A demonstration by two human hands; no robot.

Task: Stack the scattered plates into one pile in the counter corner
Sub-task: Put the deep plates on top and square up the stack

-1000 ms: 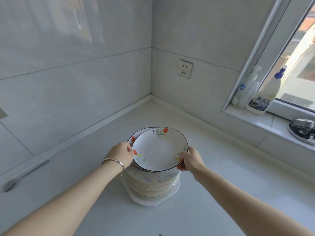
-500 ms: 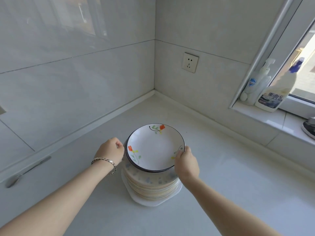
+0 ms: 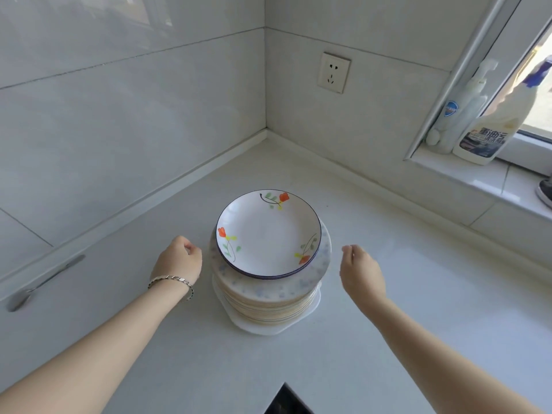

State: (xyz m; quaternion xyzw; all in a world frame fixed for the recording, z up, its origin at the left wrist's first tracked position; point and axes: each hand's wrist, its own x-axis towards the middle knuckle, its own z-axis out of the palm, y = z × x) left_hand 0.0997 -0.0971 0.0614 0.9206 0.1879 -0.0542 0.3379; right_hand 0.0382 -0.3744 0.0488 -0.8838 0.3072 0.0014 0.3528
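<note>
A tall pile of plates [image 3: 268, 297] stands on the white counter [image 3: 388, 294], a short way out from the wall corner. On top lies a white plate with red flowers and a dark rim [image 3: 268, 234], level and centred. Below it are blue-speckled and striped plates on a square white one. My left hand [image 3: 179, 261] hovers just left of the pile, fingers loosely curled, holding nothing. My right hand [image 3: 360, 271] is to the right of the pile, fingers apart, touching nothing.
Tiled walls meet in the corner [image 3: 265, 132] behind the pile, with a wall socket [image 3: 334, 72] on the right wall. Two cleaning bottles [image 3: 490, 127] stand on the window sill at right. A dark hob edge [image 3: 288, 401] shows at the bottom.
Both hands let go of the flowered plate, which now rests on the pile, and drew back sideways from it.
</note>
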